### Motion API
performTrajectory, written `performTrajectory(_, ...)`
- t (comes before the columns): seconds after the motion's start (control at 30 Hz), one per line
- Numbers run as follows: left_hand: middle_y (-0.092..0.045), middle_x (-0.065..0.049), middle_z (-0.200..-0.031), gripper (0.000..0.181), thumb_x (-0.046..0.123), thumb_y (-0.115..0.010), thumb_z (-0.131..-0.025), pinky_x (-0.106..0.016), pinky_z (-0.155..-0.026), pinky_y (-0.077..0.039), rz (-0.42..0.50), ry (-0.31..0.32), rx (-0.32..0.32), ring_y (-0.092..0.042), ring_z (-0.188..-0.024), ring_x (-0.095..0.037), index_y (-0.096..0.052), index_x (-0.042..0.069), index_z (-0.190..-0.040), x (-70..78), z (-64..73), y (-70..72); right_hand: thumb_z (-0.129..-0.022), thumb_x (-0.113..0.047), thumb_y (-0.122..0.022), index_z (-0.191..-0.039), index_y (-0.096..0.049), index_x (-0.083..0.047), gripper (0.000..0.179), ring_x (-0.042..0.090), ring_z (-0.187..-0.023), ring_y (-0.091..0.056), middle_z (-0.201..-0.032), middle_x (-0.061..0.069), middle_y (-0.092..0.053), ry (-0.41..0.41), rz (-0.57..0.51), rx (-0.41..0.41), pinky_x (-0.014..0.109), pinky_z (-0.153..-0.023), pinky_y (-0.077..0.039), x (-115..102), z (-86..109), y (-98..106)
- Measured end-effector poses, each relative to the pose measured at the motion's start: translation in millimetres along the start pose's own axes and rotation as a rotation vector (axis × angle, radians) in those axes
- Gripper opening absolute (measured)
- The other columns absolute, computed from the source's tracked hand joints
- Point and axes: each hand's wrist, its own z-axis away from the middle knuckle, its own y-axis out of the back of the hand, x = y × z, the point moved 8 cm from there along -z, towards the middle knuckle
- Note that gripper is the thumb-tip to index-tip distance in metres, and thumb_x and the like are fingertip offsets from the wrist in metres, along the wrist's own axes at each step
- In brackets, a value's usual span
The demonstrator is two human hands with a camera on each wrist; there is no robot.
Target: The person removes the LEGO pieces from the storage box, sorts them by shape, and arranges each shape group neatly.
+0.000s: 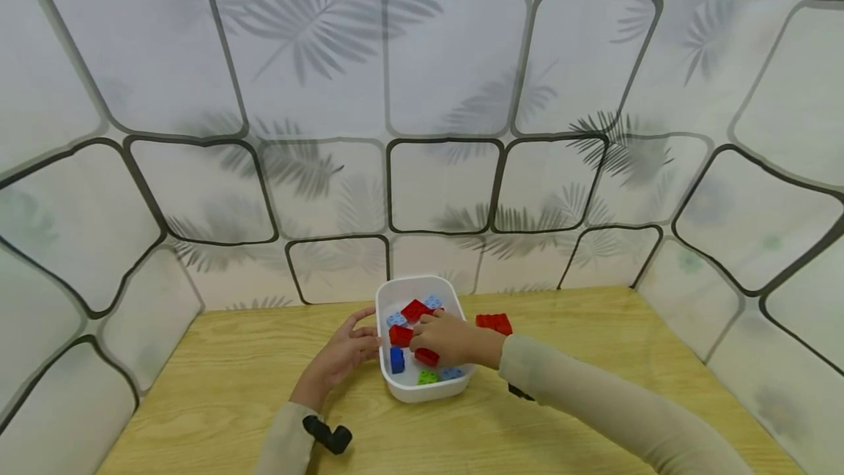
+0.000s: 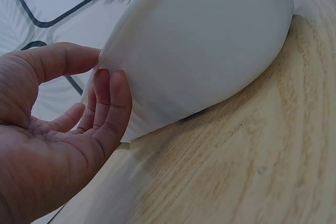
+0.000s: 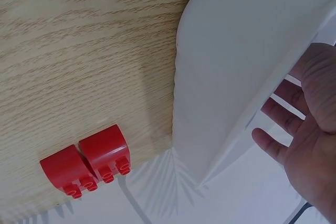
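A white plastic bin (image 1: pixel 431 392) stands on the table with toy building bricks inside. My left hand (image 1: pixel 343 358) is at the bin's left side, loosely bent fingers touching its rim and outer wall (image 2: pixel 199 40). Over the bin's right side reaches my right hand (image 1: pixel 448 339), fingers down among the bricks. Near its fingertips lie a red brick (image 1: pixel 400 336) and another red brick (image 1: pixel 427 357), partly under the hand. In the right wrist view the bin's rim hides the thumb and part of the right hand (image 3: pixel 310 114); I cannot tell whether it pinches a brick.
Also in the bin are a dark blue brick (image 1: pixel 397 360), a green brick (image 1: pixel 427 377) and several light blue bricks (image 1: pixel 451 373). Two red curved bricks (image 3: pixel 86 161) sit side by side on the wooden table (image 1: pixel 250 358), right of the bin. A patterned wall (image 1: pixel 442 189) rises behind.
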Motion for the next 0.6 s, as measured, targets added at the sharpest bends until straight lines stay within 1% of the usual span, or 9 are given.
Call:
performTrajectory(0.13, -0.061, -0.013, -0.121, 0.073, 0.003, -0.059, -0.1, -0.03, -0.09, -0.057, -0.005, 0.005, 0.0, -0.066, -0.101, -0.017, -0.017, 0.007, -0.16, 0.4, 0.4, -1.1, -0.09, -0.022, -0.079, -0.126, -0.071, -0.028, 0.038, 0.015, -0.121, -0.057, -0.127, -0.008, -0.07, -0.004, -0.009, 0.001, 0.039, -0.105, -0.047, -1.0, 1.3, 0.6)
performTrajectory(0.27, -0.061, -0.011, -0.119, 0.073, 0.002, -0.058, -0.1, -0.03, -0.09, -0.057, 0.001, 0.007, -0.007, -0.066, -0.099, -0.016, -0.017, 0.007, -0.16, 0.5, 0.1, -1.0, -0.09, -0.022, -0.078, -0.127, -0.071, -0.028, 0.037, 0.015, -0.12, -0.057, -0.126, -0.008, -0.07, -0.005, -0.012, -0.003, 0.037, -0.103, -0.046, -3.7, 0.1, 2.4)
performTrajectory(0.43, -0.06, -0.008, -0.115, 0.073, 0.002, -0.058, -0.1, -0.029, -0.089, -0.057, 0.005, 0.009, -0.01, -0.066, -0.096, -0.014, -0.016, 0.007, -0.159, -0.3, -0.5, -0.4, -0.09, -0.023, -0.078, -0.125, -0.072, -0.029, 0.036, 0.014, -0.119, -0.057, -0.126, -0.008, -0.07, -0.006, 0.016, -0.016, 0.035, -0.101, -0.045, -5.3, -2.6, 1.8)
performTrajectory(0.6, -0.06, -0.008, -0.114, 0.074, 0.002, -0.059, -0.099, -0.029, -0.089, -0.057, 0.013, 0.02, -0.002, -0.065, -0.096, -0.014, -0.016, 0.008, -0.16, 0.3, 0.2, -0.7, -0.09, -0.025, -0.077, -0.123, -0.072, -0.028, 0.033, 0.014, -0.119, -0.057, -0.127, -0.008, -0.069, -0.018, 0.038, -0.033, 0.036, -0.104, -0.046, -5.2, -2.6, 1.6)
